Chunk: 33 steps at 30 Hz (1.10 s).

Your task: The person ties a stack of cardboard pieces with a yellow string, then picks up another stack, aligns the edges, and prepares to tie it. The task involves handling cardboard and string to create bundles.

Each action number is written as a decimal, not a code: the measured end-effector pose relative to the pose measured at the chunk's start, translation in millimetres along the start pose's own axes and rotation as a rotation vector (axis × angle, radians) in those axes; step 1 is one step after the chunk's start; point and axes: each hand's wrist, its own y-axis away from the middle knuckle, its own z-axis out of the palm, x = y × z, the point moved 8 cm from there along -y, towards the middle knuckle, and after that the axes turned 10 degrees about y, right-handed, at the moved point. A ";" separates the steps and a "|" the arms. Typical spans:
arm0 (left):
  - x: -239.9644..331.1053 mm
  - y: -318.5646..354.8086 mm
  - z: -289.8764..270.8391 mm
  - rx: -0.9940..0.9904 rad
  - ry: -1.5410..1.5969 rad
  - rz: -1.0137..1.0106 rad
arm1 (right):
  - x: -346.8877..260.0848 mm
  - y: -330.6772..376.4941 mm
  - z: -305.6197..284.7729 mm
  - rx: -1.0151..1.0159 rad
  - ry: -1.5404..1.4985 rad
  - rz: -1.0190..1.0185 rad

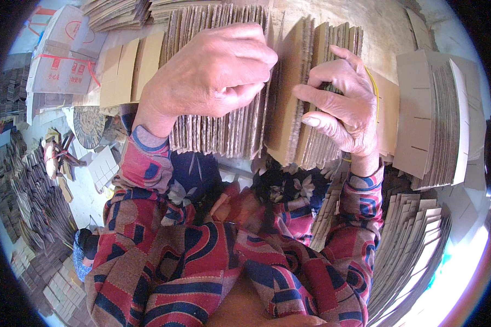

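Note:
Two rows of brown corrugated cardboard sheets stand on edge before me. Over the left row (218, 131) is my left hand (218, 68), its fingers curled closed; whatever they might hold is hidden. My right hand (341, 103) is above the right row (316, 147), thumb and fingers bent but apart, near the upper edges of the sheets. Between the rows, one sheet's broad brown face (285, 109) leans at a slant. A thin yellow band (375, 90) runs along the outer side of my right hand.
More cardboard (447, 125) is stacked at the right, with further sheets (409, 245) below it. A white carton (65, 60) with red markings sits at the far left. Dark stacked pieces (27, 185) cover the left floor. Another person's blue clothing (82, 253) shows at the lower left.

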 end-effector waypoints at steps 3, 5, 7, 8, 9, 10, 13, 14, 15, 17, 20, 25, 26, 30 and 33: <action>-0.3 0.8 -2.1 0.009 -0.005 0.003 | 0.3 0.2 -6.1 0.117 -0.031 -0.017; -0.6 0.7 -3.9 0.023 0.000 0.006 | 2.0 -0.1 -6.4 0.111 -0.047 -0.028; -0.3 0.4 -3.8 0.025 0.002 0.010 | 2.6 0.5 0.8 0.071 -0.028 -0.009; -0.1 0.3 -3.8 0.026 0.003 0.011 | 2.7 0.2 2.4 0.053 -0.029 -0.002; 0.0 -0.3 -3.7 0.021 0.005 0.009 | 3.0 -0.1 3.7 0.037 -0.031 0.004; 0.1 -0.9 -3.8 0.015 0.007 0.007 | 2.5 -0.5 3.9 0.037 -0.031 -0.007; -1.0 0.5 -3.7 -0.006 -0.003 0.001 | 1.3 -2.4 3.1 0.036 -0.032 -0.029; -1.4 1.4 -3.6 -0.014 -0.010 -0.001 | 0.5 -2.9 2.5 0.039 -0.036 -0.030; -1.9 2.0 -4.0 -0.009 0.001 -0.005 | 0.3 -3.4 2.6 0.042 -0.041 -0.034; -2.6 3.0 -4.7 0.001 0.023 -0.012 | 0.9 -3.2 3.4 0.040 -0.042 -0.041; -1.8 4.4 -4.8 0.015 -0.002 -0.027 | 1.0 -2.4 3.5 0.049 -0.032 -0.045; -6.5 10.4 -10.4 0.018 0.027 -0.093 | 0.6 -3.0 4.0 0.040 -0.021 -0.056; -8.0 11.5 -11.0 0.025 0.038 -0.110 | 0.0 -3.8 4.1 0.038 -0.016 -0.058; -3.8 9.1 -10.5 0.014 -0.007 -0.066 | 2.1 -1.1 8.4 0.034 0.017 -0.012; -4.3 10.2 -10.4 0.030 -0.010 -0.057 | 1.5 -2.0 7.7 0.024 0.008 -0.010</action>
